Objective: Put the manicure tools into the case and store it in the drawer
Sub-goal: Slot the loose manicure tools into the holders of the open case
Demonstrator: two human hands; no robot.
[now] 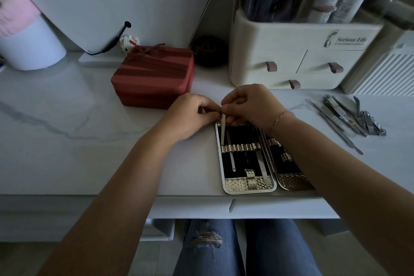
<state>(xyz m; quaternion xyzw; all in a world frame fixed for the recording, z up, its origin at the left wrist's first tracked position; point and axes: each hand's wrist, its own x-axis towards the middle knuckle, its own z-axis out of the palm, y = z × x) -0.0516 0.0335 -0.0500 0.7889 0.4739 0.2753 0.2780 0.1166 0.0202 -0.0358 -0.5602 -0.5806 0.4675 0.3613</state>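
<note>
Head view. Manicure case (246, 182) lies open flat at the near edge of the white marble-patterned table (67, 107), two halves side by side; pale rims, black lining, a ribbed metallic strap across each half, textured metallic pocket at the near end. Right half partly hidden under the right forearm. In the left half: a thin probe (231, 154) tucked under the strap, and a second slim tool at the right side running down toward the pocket.

Grip: left hand (190, 114) and right hand (248, 105) meet at the far end of the left half, fingers curled closed, both pinching the top of a flat pale nail file (223, 131). The file slants down, lower tip at the strap; whether it is under the strap, cannot tell.

Surroundings: loose pile of steel manicure tools (349, 119) on the table, well apart to the right. Red ribboned box (153, 76) just beyond the left hand. Cream organiser with small drawers (302, 58) behind the hands, bottles in its top. White cup (31, 47) far left.
</note>
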